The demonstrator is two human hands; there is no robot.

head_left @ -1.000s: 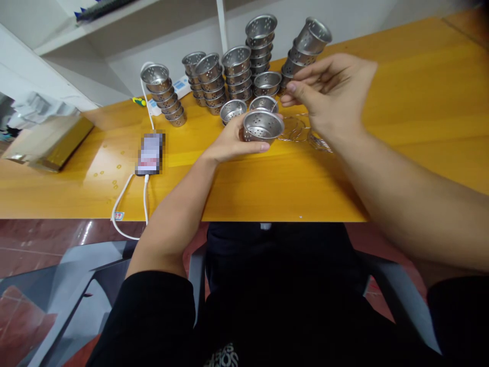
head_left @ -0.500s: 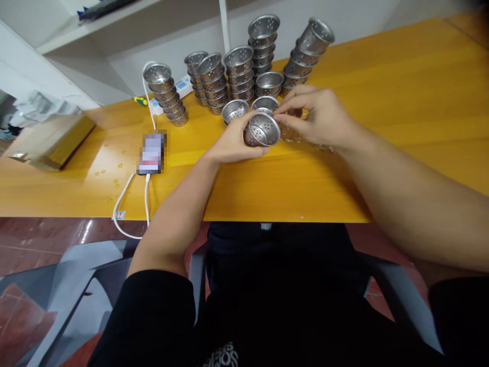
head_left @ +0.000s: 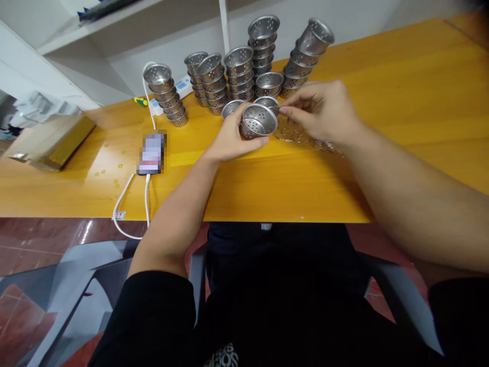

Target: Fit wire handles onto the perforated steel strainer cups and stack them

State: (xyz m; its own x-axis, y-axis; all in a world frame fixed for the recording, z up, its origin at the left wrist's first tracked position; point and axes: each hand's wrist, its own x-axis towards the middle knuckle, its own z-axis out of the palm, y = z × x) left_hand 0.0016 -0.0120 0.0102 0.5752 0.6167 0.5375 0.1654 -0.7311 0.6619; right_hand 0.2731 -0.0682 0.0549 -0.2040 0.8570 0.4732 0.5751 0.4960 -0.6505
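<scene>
My left hand (head_left: 231, 138) is wrapped round a perforated stainless steel cup (head_left: 259, 121), tilted so that its open mouth faces me. My right hand (head_left: 321, 109) is pinched just right of the cup's rim, on what looks like a thin metal wire; its far end is hard to make out. Behind the held cup stand two single cups, a right one (head_left: 267, 102) and a left one (head_left: 232, 108), both partly hidden. Thin wire rings (head_left: 292, 132) lie on the table below my right hand, with more wire pieces (head_left: 329, 147) near the wrist.
Several stacks of perforated cups stand at the back, among them a tall stack (head_left: 263, 30), a leaning stack (head_left: 305, 56) and a left stack (head_left: 168, 97). A phone (head_left: 152, 153) with white cables lies left on the yellow table (head_left: 412, 102). A cardboard box (head_left: 53, 140) sits far left.
The cup in my left hand has shifted slightly up and left. My right hand has drawn a little right, away from the rim, leaving a small gap.
</scene>
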